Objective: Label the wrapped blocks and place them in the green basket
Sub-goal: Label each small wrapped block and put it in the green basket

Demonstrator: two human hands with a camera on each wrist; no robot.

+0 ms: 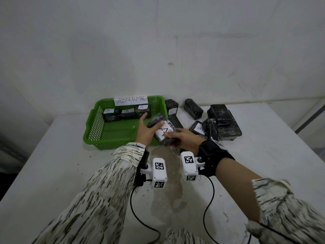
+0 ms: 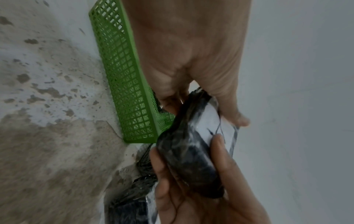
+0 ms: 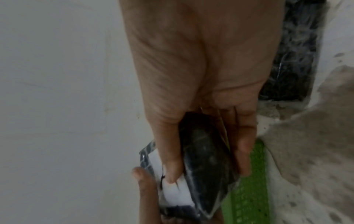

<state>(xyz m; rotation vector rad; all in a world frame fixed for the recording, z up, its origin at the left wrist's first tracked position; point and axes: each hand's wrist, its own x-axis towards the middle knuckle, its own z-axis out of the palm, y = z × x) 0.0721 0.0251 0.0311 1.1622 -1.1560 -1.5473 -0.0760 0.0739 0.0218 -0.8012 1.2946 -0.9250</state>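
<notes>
Both hands, left hand (image 1: 146,128) and right hand (image 1: 184,138), clasp the A-labelled wrapped block (image 1: 162,132), seemingly steadying it for the green basket (image 1: 91,127) at ten o'clock.

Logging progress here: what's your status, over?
Both hands, left hand and right hand, grip the A-labelled block. Held over the green basket near corner. Three labelled blocks already inside. Path unobstructed.

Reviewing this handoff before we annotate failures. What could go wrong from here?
1. The black plastic-wrapped block with the white A label is held by both the left hand and the right hand at the green mesh basket rim; a mistimed release could drop it outside.
2. Right fingers press the label and might smudge or peel it.
</notes>
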